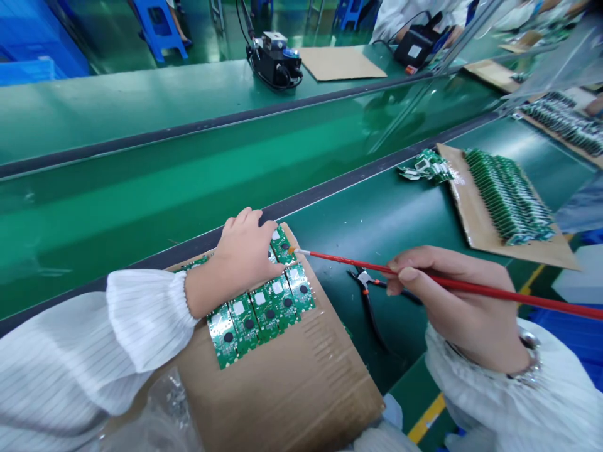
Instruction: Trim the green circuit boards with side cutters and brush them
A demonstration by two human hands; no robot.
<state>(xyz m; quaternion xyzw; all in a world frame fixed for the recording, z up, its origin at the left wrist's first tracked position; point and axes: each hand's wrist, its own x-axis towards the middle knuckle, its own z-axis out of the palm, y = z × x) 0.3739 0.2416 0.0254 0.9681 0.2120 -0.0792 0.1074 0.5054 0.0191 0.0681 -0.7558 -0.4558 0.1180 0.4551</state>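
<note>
Green circuit boards [257,314] lie in a row on cardboard [301,389], partly under my spread left hand [240,251]. At 3 o'clock from them, my right hand [452,307] pinches a red-handled brush [471,285], tip just beside the boards.

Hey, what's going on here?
A person's left hand rests on a row of green circuit boards lying on a cardboard sheet. Their right hand holds a red-handled brush, its tip close to the boards. Pliers lie below that hand on the green belt, and a stack of more boards sits farther along.
</note>
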